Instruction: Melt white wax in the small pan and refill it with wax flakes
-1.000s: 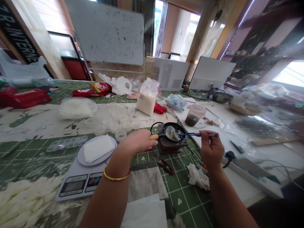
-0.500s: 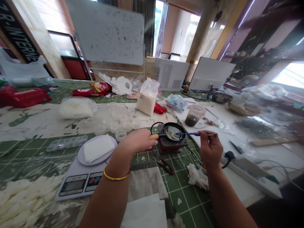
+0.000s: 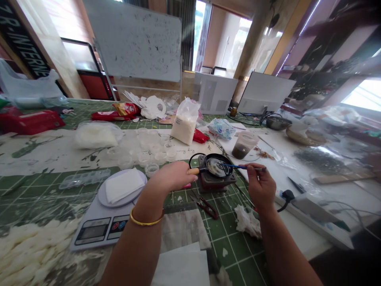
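Head view: the left hand (image 3: 174, 174) is closed loosely about the wooden handle (image 3: 193, 171) of a small black pan (image 3: 208, 172). The pan sits on top of a compact heater (image 3: 214, 186), between the two hands. Whitish, partly translucent material (image 3: 214, 163) lies inside it; its exact nature cannot be determined. The right hand (image 3: 262, 186) grips a slim blue tool (image 3: 235, 166) between thumb and fingers, remaining fingers curled, the tool's far end inside the pan. Dark red snips (image 3: 208, 208) lie on the green cloth (image 3: 224, 234) just in front of the heater. Crumpled tissue (image 3: 247, 221) lies near the right forearm. A scale (image 3: 108, 216) bearing folded white sheets (image 3: 123, 186) stands left of the left hand.
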A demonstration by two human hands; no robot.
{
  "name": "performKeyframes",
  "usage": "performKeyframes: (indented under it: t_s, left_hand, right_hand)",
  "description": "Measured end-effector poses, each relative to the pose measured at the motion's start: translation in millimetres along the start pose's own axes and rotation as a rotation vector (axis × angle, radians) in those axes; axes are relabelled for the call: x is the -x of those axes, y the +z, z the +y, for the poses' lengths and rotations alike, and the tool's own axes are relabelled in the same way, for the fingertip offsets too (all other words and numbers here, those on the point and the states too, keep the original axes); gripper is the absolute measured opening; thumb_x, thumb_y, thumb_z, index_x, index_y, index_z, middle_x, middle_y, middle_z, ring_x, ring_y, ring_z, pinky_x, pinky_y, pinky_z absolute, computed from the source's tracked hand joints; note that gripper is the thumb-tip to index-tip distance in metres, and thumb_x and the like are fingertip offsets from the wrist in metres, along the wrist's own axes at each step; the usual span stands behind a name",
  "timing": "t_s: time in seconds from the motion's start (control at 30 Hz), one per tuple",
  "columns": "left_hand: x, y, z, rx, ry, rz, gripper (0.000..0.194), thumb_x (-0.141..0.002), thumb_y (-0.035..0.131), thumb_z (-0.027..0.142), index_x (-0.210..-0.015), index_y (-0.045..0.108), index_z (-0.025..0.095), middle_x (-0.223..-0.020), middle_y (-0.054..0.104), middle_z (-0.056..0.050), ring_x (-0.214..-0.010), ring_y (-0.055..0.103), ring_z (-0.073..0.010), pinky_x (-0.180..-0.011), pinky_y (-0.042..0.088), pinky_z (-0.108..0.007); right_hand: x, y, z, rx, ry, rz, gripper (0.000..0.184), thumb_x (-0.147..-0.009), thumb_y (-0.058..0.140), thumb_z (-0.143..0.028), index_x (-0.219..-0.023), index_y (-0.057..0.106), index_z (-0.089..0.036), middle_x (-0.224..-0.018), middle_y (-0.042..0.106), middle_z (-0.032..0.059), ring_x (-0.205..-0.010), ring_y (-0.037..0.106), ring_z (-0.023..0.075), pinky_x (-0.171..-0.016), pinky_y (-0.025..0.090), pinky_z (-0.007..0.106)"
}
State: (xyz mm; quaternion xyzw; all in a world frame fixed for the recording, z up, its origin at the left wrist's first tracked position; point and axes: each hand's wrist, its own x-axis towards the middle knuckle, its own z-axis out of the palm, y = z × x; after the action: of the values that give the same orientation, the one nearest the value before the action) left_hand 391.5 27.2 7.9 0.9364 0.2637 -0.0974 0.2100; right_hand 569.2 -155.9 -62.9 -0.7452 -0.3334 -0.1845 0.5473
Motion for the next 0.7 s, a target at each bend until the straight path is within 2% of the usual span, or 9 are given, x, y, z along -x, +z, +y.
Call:
performKeyframes:
  t_s: [0.1, 0.23, 0.33, 0.47, 0.6, 0.7]
  left_hand:
    - [-0.3, 0.1, 0.0, -0.004, -0.001, 0.006, 0.04, -0.075, 0.04, 0.054, -0.074, 0.057, 0.018, -0.081, 0.063, -0.007, -0.066, 0.056, -0.0193, -0.051, 0.034, -0.027]
    - [-0.2, 0.2, -0.7, 0.0, 0.0, 0.003, 0.039, -0.075, 0.04, 0.053, -0.075, 0.057, 0.018, -0.082, 0.064, -0.007, -0.066, 0.056, -0.0194, -0.052, 0.034, -0.027]
    - [0.0, 0.4, -1.3, 0.0, 0.001, 0.007, 0.039, -0.075, 0.04, 0.054, -0.075, 0.057, 0.019, -0.082, 0.063, -0.007, -0.066, 0.056, -0.0195, -0.052, 0.035, -0.027]
    - [0.4, -0.1, -0.6, -0.008, -0.001, -0.001, 0.039, -0.075, 0.04, 0.053, -0.076, 0.058, 0.019, -0.082, 0.063, -0.007, -0.067, 0.056, -0.0199, -0.053, 0.036, -0.028]
    - [1.4, -1.2, 0.3, -0.007, -0.011, -0.006, 0.039, -0.076, 0.04, 0.053, -0.076, 0.057, 0.018, -0.082, 0.063, -0.008, -0.067, 0.056, -0.0198, -0.053, 0.036, -0.028]
    - [2.2, -1.8, 0.3, -0.01, -0.008, -0.008, 0.038, -0.077, 0.04, 0.052, -0.076, 0.057, 0.018, -0.082, 0.062, -0.008, -0.067, 0.056, -0.0195, -0.053, 0.036, -0.028]
  right_hand:
    - [0.4, 0.8, 2.3, -0.033, -0.019, 0.007, 0.018, -0.083, 0.053, -0.034, -0.09, 0.062, -0.021, -0.088, 0.069, 0.004, -0.086, 0.061, 0.0183, -0.084, 0.043, 0.038]
    - [1.2, 1.9, 3.9, -0.013, -0.021, -0.09, 0.019, -0.083, 0.053, -0.034, -0.091, 0.064, -0.022, -0.09, 0.068, 0.0038, -0.089, 0.06, 0.0187, -0.086, 0.043, 0.039]
    - [1.9, 2.7, 4.0, -0.049, -0.018, -0.056, 0.019, -0.083, 0.052, -0.034, -0.093, 0.063, -0.022, -0.093, 0.068, 0.0038, -0.09, 0.06, 0.0183, -0.086, 0.042, 0.04]
    - [2.8, 3.4, 4.6, -0.028, -0.002, -0.113, 0.02, -0.083, 0.052, -0.034, -0.093, 0.064, -0.023, -0.091, 0.068, 0.0034, -0.089, 0.06, 0.0185, -0.086, 0.043, 0.041]
    - [3.3, 3.4, 4.8, -0.042, -0.018, -0.084, 0.021, -0.084, 0.051, -0.034, -0.095, 0.064, -0.023, -0.094, 0.067, 0.004, -0.092, 0.059, 0.0188, -0.087, 0.042, 0.041]
    - [3.6, 3.5, 4.1, -0.025, -0.019, -0.121, 0.02, -0.084, 0.051, -0.034, -0.095, 0.064, -0.023, -0.093, 0.068, 0.0037, -0.09, 0.059, 0.0186, -0.086, 0.042, 0.04]
